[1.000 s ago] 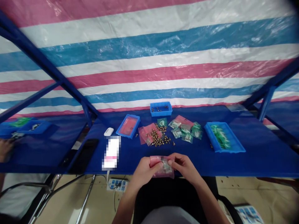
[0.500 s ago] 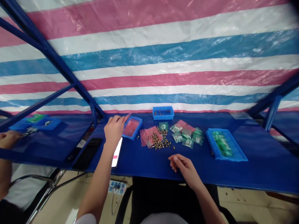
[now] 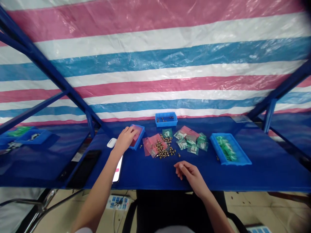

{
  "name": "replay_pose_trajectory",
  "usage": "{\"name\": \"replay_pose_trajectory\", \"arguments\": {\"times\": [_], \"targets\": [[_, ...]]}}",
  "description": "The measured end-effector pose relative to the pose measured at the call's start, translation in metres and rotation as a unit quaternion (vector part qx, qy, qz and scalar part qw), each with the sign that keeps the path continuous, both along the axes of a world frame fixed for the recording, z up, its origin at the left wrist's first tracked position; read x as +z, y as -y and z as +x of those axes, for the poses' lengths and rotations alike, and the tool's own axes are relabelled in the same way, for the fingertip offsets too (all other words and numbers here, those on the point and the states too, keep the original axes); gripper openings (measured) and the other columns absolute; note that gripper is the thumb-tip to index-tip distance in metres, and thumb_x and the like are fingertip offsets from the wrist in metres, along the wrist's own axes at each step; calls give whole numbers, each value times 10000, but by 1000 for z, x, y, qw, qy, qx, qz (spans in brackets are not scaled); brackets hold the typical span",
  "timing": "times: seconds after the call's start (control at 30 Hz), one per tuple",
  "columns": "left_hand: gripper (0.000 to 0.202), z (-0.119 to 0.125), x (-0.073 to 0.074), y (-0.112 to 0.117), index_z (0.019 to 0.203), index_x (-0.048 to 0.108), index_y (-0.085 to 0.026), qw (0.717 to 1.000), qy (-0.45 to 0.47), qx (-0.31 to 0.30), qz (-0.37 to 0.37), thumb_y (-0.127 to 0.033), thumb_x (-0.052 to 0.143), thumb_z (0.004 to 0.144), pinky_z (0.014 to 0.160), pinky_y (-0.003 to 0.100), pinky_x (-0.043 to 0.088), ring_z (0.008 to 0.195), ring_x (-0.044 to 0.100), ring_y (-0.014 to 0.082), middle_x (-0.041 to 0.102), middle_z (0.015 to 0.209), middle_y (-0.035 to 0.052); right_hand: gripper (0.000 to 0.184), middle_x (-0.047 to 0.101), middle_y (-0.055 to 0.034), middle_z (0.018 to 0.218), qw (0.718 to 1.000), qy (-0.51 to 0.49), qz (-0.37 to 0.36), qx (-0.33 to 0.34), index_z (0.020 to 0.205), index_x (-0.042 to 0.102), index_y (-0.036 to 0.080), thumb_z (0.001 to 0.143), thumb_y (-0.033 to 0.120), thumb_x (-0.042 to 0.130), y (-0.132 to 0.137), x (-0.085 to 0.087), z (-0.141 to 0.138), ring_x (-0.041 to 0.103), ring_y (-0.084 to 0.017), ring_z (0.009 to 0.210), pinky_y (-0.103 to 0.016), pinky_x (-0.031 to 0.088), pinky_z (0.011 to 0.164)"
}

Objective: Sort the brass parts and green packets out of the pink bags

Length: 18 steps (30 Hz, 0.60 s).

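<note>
My left hand (image 3: 125, 139) reaches forward to a small blue tray (image 3: 141, 137) lined with pink bags; its bent fingers lie over the tray's near left side, and their tips are hidden. My right hand (image 3: 189, 173) rests on the blue table (image 3: 150, 171) near the front edge, fingers loosely curled and holding nothing. A heap of small brass parts (image 3: 164, 150) lies between the hands, on and beside loose pink bags (image 3: 150, 144).
Filled green bags (image 3: 191, 140) lie right of the heap, and a long blue tray (image 3: 229, 149) holds more. Another blue tray (image 3: 166, 119) stands at the back. A white case (image 3: 111, 142), a lit phone (image 3: 118, 168) and a black phone (image 3: 85, 165) lie at the left.
One second ago both hands held a pink bag near the table's front edge. My left hand then carried it forward to the pink-lined tray, while my right hand dropped to the table.
</note>
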<state>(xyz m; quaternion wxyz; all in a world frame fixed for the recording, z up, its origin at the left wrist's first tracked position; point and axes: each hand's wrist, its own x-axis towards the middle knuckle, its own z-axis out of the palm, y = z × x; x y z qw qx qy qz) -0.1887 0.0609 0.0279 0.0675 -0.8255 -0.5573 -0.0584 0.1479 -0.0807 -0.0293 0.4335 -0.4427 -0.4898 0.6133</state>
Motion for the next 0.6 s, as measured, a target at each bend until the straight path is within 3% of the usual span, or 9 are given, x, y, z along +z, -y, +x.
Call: {"name": "replay_pose_trajectory", "arguments": {"times": [0.2,0.33,0.47,0.6], "targets": [[497,-10,2,-7,1036,659,-211,997,21,-28,-63,64,382,730,913,336,443,1029,576,226,647,1174,81,383,625,-34,775,1000,0,1,-5,992,684,172,942,526,548,1,3,-1,554,-142,664,-268,452,605],[561,-11,11,-4,1203,633,-223,988,61,-63,-124,17,405,750,1009,311,417,1163,553,198,601,1320,54,367,627,-36,778,1000,-3,-1,-2,979,677,172,948,513,545,0,1,0,552,-139,666,-265,454,614],[394,0,9,-2,1253,620,-248,994,62,27,-82,-193,427,914,1027,397,421,1177,532,252,569,1341,73,355,623,-32,779,1000,0,7,2,983,672,166,963,490,529,-1,0,1,551,-130,657,-255,452,610],[327,18,2,1,1167,664,-237,995,38,87,-42,-280,416,959,950,433,468,1075,567,282,604,1254,100,353,618,-27,771,1000,12,21,9,994,669,171,980,479,498,1,-2,0,551,-128,645,-252,454,600]]}}
